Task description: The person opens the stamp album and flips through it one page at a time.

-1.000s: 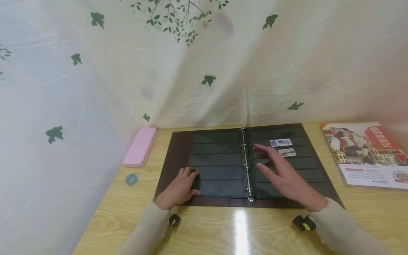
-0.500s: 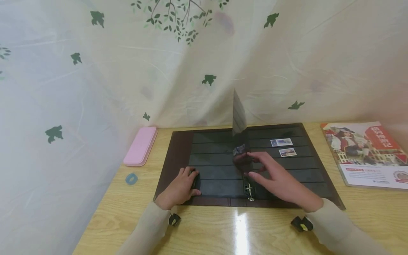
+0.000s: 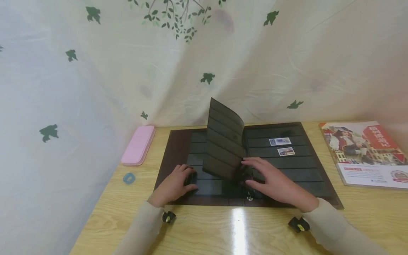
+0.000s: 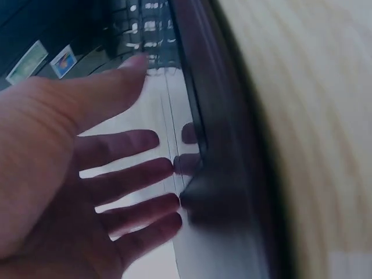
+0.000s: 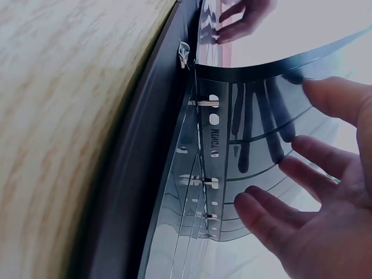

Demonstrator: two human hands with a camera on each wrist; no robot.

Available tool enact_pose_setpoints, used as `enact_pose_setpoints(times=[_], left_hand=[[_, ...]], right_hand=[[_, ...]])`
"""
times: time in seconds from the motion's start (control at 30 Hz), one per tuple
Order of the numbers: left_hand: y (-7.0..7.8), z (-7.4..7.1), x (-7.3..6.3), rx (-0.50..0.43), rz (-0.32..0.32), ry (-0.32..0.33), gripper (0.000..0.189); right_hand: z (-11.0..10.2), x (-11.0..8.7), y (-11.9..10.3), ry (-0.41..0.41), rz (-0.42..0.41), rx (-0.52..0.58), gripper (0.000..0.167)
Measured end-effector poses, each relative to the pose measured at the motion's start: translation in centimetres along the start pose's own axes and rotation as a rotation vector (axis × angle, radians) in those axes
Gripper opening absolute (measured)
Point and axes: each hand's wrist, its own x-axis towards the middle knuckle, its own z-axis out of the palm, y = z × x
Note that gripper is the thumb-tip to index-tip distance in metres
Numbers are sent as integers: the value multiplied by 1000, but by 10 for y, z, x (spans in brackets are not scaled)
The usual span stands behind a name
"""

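a glossy black, strip-lined page (image 3: pixel 224 140) leans in a curve, left hand (image 3: pixel 173 183) and right hand (image 3: pixel 278 181) loosely outstretched.

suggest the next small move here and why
Probably ease the raised page down leftward with the right hand, since it leans over the left side of the binder instead of lying flat, and that hand is close beside it.
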Motion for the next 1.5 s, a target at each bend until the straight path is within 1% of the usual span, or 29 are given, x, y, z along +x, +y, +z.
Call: enact_pose_setpoints(times=[0.1,0.2,0.27,0.37,0.43,0.5,0.57,0.63,0.7,0.77,0.83,0.9,0.97,1.0,1.1,1.27,1.37,1.5], left_hand=[[-5,-7,1,-23,20,78,36],[-8,-17,4,-37,30,188,25],[-8,-26,6,-54,26,266,23],[-5,-38,8,-89,13,361,23],[-2,-44,9,-104,8,400,25],[4,-46,11,-99,22,413,27],[14,-44,13,-85,46,391,30],[26,-39,15,-58,88,342,35],[41,-32,17,-28,116,256,41],[53,-24,19,6,130,149,49],[63,-15,21,45,125,37,56],[69,-7,25,77,106,-63,62],[72,1,28,102,85,-132,65],[73,5,29,104,75,-154,65],[74,12,32,98,49,-193,66],[75,15,35,81,45,-199,67],[76,16,37,98,49,-195,67],[78,17,39,148,54,-201,69]], right_hand=[[1,1,0,-25,-3,-19,59],[1,2,0,-58,-7,-36,61],[2,3,0,-82,-10,-46,61],[3,5,-1,-116,-14,-60,60],[4,6,-3,-134,-16,-71,59],[5,7,-4,-146,-12,-90,58],[6,8,-6,-156,-11,-117,58],[7,9,-8,-160,-13,-145,59],[8,10,-8,-160,-25,-171,60],[9,10,-8,-160,-39,-191,60],[9,11,-8,-157,-48,-204,60],[10,11,-7,-157,-46,-211,60],[10,12,-7,-155,-40,-213,60],[10,12,-7,-154,-38,-210,60],[10,11,-6,-147,-44,-207,59],[7,9,-3,-160,-29,-173,62],[4,8,3,-165,32,-105,67],[0,7,13,-173,111,-22,77]])
